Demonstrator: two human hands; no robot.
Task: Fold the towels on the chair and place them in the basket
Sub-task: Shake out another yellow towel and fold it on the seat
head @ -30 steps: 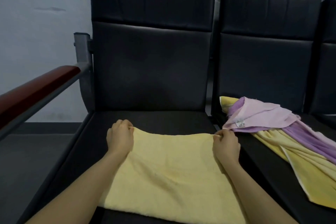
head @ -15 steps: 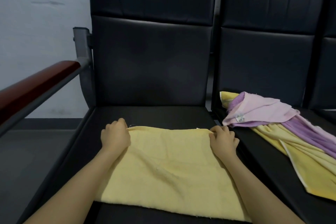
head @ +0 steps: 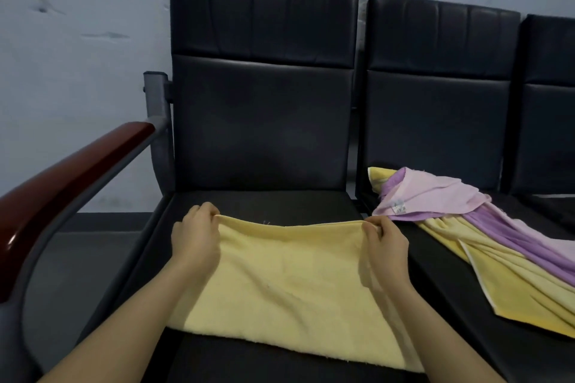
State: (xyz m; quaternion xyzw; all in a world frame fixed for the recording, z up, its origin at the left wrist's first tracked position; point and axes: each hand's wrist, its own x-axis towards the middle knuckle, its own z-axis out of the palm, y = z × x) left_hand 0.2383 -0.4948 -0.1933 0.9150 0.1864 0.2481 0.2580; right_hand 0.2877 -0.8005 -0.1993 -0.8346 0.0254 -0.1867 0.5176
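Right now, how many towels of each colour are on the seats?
Yellow towels: 2, one held by both hands, one in the heap
Purple towel: 1
Pink towel: 1
Total: 4

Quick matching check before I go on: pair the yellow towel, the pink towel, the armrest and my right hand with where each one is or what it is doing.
1 yellow towel
2 pink towel
3 armrest
4 right hand

a red-brown, far left
b top of the pile on the next seat
c spread on the near seat
d pinching a far corner

Pairs: 1-c, 2-b, 3-a, 4-d
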